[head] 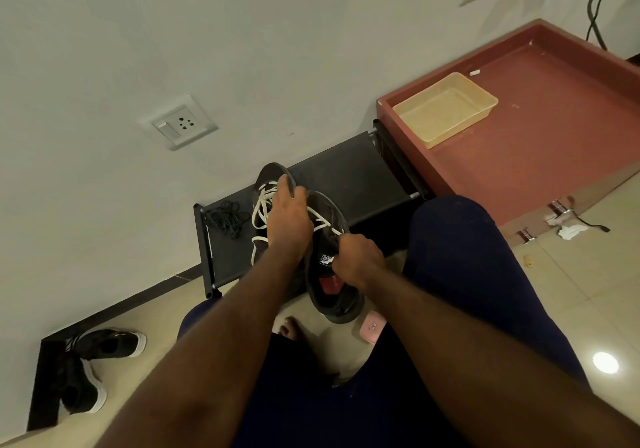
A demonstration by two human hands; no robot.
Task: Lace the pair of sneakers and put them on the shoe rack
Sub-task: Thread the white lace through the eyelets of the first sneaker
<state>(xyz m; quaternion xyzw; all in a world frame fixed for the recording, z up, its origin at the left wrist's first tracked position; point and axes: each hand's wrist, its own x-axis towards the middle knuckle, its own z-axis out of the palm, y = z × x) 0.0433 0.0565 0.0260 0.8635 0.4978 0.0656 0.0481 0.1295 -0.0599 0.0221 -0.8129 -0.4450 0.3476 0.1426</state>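
Head view: the far sneaker [268, 174] lies on the shoe rack [353, 170], with the left hand [289, 220] resting flat-fingered on it. The right hand [358, 262] grips the near sneaker [334, 297], which overhangs the rack's front edge. Push it fully on, with the white laces [259, 205] tucked inside.

Glossy floor tiles [568, 309]; matt fabric shoe rack [349, 174].
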